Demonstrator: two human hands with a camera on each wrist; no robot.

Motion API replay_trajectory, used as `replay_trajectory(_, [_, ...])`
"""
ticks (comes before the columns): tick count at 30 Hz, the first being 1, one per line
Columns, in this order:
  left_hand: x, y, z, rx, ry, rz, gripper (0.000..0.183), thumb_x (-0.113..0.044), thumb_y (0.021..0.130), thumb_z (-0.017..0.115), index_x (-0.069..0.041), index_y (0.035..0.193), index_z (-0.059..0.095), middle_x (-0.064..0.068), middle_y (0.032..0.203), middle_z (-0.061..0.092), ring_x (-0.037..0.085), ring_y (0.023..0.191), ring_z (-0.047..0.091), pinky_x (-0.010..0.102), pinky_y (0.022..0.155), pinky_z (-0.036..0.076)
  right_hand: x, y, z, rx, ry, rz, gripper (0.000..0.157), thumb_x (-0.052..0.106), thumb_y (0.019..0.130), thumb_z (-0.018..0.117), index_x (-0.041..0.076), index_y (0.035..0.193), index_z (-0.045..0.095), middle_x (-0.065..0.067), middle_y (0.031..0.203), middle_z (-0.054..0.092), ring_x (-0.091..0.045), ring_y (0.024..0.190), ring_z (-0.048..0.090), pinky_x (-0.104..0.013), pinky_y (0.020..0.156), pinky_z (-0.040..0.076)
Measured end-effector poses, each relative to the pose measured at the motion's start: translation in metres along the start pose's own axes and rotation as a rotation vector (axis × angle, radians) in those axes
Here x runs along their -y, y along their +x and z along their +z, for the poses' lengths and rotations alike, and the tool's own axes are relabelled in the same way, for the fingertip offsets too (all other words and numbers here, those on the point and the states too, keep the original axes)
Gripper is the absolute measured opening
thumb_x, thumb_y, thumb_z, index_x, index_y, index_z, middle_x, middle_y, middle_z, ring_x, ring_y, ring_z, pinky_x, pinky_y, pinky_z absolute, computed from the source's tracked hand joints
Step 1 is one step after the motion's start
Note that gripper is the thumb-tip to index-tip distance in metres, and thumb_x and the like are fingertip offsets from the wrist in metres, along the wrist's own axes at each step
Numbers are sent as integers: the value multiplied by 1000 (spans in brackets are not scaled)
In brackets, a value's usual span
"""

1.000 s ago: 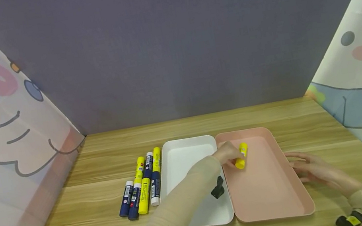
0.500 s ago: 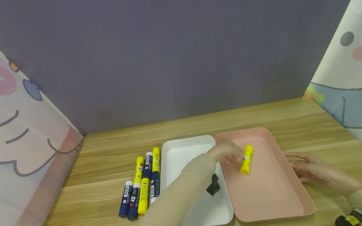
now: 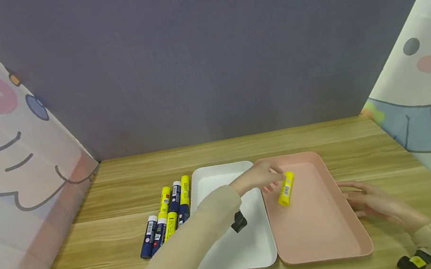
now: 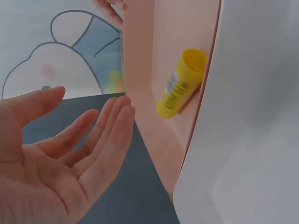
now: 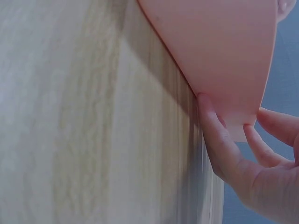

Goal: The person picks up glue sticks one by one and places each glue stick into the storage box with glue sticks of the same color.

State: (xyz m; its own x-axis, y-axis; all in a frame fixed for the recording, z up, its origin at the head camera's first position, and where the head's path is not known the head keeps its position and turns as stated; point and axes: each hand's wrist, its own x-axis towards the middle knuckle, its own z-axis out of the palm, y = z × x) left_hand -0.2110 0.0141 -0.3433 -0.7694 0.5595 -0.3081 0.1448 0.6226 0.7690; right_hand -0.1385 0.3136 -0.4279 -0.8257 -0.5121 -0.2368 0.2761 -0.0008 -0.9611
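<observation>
A yellow glue stick (image 3: 286, 188) lies tilted inside the pink tray (image 3: 320, 226), towards its left side. My left hand (image 3: 261, 176) hovers over the shared edge of the two trays, at the far end of the glue stick. In the left wrist view its fingers (image 4: 112, 135) are loosely extended, with nothing in them and a gap between them and the glue stick. Outside the pink tray's right wall, my right hand (image 3: 372, 203) rests its fingertips against that wall. In the right wrist view its fingers (image 5: 217, 133) are spread along the tray's outer side.
A white tray (image 3: 237, 255) stands directly left of the pink one, partly covered by the left sleeve. Left of it, several glue sticks (image 3: 165, 200), yellow and navy, lie close together on the wooden table (image 3: 97, 251). A dark panel (image 3: 211, 58) rises behind.
My left hand has let go of the yellow glue stick and drawn back to the left. The glue stick rolled right, then back left in the tray. My right hand has stayed put.
</observation>
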Motion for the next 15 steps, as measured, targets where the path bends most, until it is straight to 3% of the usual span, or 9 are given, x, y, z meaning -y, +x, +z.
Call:
replay_trajectory(9, [7,-21,-18,-45,99,74,34,-21,91,53,-3,119,57,15,92,65,31,77,64,30,60,53,0,-2,-1,-19,-17,4,31,13,97,42,39,112,50,11,108,62,-9,98,62,-34,81,52])
replay_trajectory(15, [13,-41,-34,-128,163,83,32,-20,90,55,-5,118,59,6,78,62,19,63,58,21,51,45,1,-2,0,-29,-39,9,30,14,97,43,37,116,49,12,109,62,-8,98,61,-34,82,52])
